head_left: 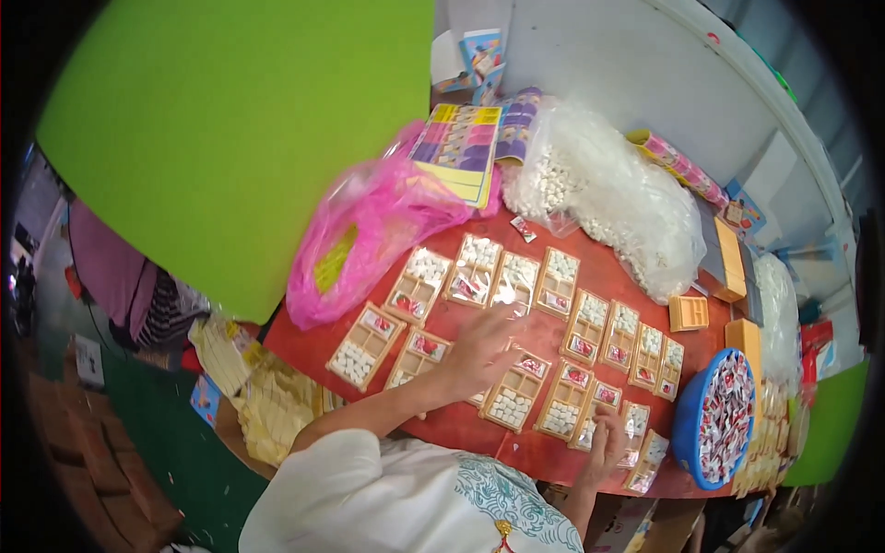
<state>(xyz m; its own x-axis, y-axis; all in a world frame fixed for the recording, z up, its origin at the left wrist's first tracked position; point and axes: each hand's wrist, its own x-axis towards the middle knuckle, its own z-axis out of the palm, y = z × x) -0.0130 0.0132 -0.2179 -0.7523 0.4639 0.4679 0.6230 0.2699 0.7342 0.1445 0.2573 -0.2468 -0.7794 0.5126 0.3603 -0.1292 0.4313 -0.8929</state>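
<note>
My left hand (481, 352) reaches over the middle of the trays, fingers stretched out and apart; I see nothing held in it. Its fingertips are by the lower end of a tray (517, 273) in the far row, where a shiny glare shows. My right hand (603, 448) hovers at the near right, fingers spread, over the near row beside a tray (635, 424). The shallow tan trays stand in two rows. Each has compartments with white pellets and small red-and-white packets, such as the tray (367, 347) at the left end. My left forearm partly hides some near trays.
A blue basin (683, 431) full of small packets stands at the right edge of the red table (433, 339). Clear bags of white pellets (636, 217) lie at the back. A pink plastic bag (387, 207) sits far left, with stacked tan trays (728, 258) at right.
</note>
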